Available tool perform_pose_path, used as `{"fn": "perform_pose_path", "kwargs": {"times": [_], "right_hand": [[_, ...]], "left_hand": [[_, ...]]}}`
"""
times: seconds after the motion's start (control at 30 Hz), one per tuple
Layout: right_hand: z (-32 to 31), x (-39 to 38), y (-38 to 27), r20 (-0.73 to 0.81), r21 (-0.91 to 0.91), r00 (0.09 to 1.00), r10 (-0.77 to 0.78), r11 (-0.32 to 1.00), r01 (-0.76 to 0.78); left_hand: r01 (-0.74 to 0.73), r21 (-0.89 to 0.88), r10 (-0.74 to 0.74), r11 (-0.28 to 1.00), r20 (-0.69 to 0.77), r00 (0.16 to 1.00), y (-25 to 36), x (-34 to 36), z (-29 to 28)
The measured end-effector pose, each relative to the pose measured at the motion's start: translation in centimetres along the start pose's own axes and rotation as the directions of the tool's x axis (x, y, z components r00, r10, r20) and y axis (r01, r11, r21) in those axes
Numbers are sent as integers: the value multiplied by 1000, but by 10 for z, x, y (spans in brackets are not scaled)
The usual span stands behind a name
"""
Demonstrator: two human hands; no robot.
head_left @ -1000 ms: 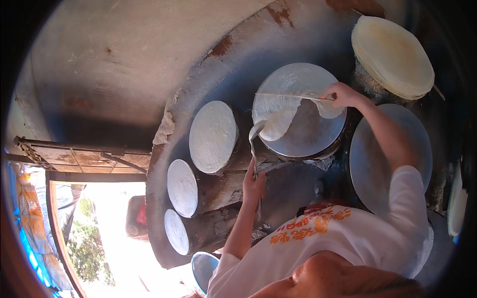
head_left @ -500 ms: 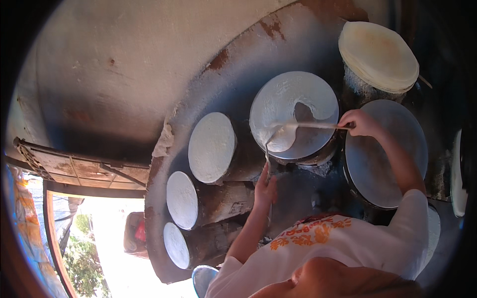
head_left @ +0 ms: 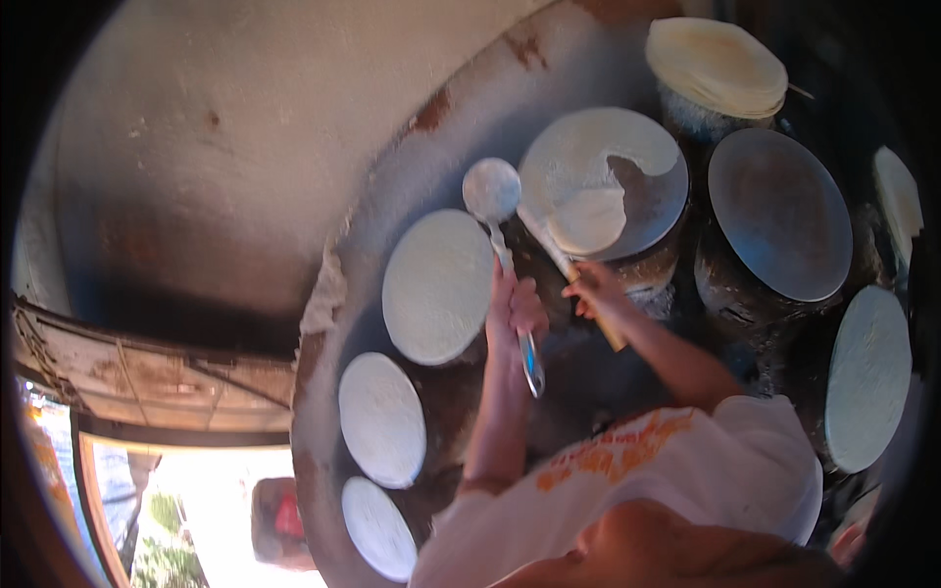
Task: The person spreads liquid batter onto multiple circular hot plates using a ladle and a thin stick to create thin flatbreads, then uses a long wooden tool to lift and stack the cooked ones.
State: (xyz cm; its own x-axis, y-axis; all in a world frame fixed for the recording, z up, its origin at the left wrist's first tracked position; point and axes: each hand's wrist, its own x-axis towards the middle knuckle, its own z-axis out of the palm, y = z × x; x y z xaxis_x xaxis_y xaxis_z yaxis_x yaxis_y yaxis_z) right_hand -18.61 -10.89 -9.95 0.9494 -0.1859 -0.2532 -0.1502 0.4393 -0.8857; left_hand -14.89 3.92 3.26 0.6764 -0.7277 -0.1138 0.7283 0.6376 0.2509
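Note:
My left hand point(head_left: 518, 306) is wrapped round the handle of a metal ladle point(head_left: 491, 188), whose round bowl is raised between two griddles. In my right hand point(head_left: 596, 291) is a long flat spatula point(head_left: 545, 238) with a wooden grip, its pale blade reaching the near left rim of a round griddle point(head_left: 659, 214). White batter point(head_left: 561, 157) covers that griddle's far and left side in a crescent. A thicker rounded patch of batter point(head_left: 593, 220) lies at its near edge, and some grey metal shows through on the right.
Batter-covered round plates point(head_left: 438, 286) on cylindrical stands line the left, with others at the right point(head_left: 868, 377). A bare dark griddle point(head_left: 781, 216) stands right of the working one. A stack of thin round flatbreads point(head_left: 718, 67) sits at the far right. A curved wall point(head_left: 245, 147) encloses the left.
The ladle has lifted off the batter and swung left. My right hand has come left and nearer, turning the spatula from lying across the griddle to slanting at its rim. The view has shifted.

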Motion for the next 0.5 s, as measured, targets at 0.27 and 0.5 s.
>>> {"fn": "perform_pose_path", "kwargs": {"times": [0.27, 0.5], "right_hand": [[46, -26, 71, -374, 249, 927, 24, 966, 76], [36, -15, 19, -654, 125, 750, -94, 965, 230]], "left_hand": [[90, -49, -87, 995, 60, 994, 33, -50, -9], [-43, 320, 23, 946, 66, 998, 30, -75, 1]]}}
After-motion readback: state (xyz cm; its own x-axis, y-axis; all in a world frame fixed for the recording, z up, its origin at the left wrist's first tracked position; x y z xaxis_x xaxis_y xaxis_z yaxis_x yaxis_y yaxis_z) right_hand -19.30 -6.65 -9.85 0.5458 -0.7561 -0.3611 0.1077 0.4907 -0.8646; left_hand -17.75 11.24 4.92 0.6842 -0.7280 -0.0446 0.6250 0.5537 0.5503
